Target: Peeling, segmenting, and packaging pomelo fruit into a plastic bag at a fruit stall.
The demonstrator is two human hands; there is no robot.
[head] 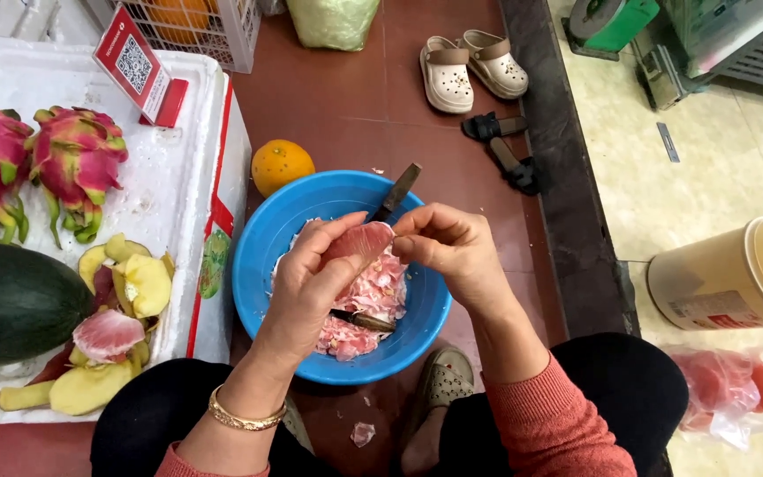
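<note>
My left hand point(311, 283) holds a pink pomelo segment point(359, 240) over a blue bowl point(262, 243). My right hand point(448, 243) pinches the segment's right end, its fingers touching the flesh or membrane. A dark-handled knife point(395, 193) leans on the bowl's far rim. The bowl holds a heap of pink peel and membrane scraps point(373, 300), with a dark strip lying across them. Both hands hover just above the heap.
A white foam box point(169, 177) at left carries two dragon fruits point(41, 163), a dark green melon point(11, 300), yellow pomelo peel point(139, 283) and a peeled segment point(108, 334). An orange point(281, 165) lies beyond the bowl. A beige bucket point(726, 278) and a bagged fruit point(726, 384) sit at right.
</note>
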